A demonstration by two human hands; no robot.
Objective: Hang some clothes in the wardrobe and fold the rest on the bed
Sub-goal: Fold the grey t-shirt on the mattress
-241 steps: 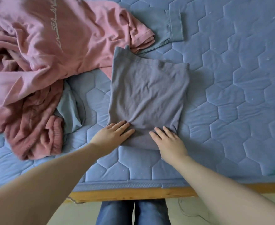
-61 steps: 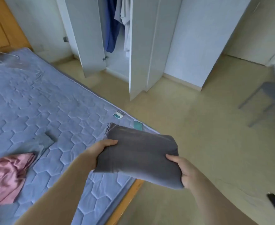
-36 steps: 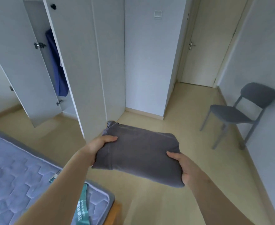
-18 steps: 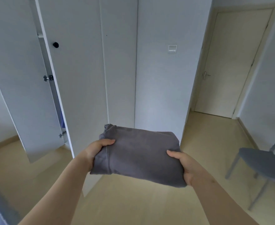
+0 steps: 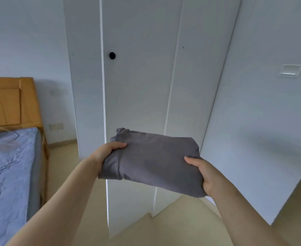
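You've got the folded dark-grey cotton garment up in the air in both hands, held out in front of you & resting on nothing. It's a flat rectangular bundle, approx level, w/ a small bunched bit of fabric sticking up at its far L corner.

Your L hand grips the bundle's L edge: thumb curled over the top, fingers tucked under & out of sight. Your R hand grips the near R corner the same way, thumb on top, other fingers hidden below the cloth. Both forearms are bare.

Directly behind the garment stand the tall white wardrobe doors. One carries a small round black knob well above the bundle, & a bright vertical slit runs down just L of it. The panels stand angled out toward you, bottom edges over the beige floor.

Far L is the bed w/ blue quilted mattress, only its R edge & head end in view. Its orange-brown wooden headboard is against the wall. A wall socket sits low btwn headboard & wardrobe. On the R, a white light switch is on the wall.
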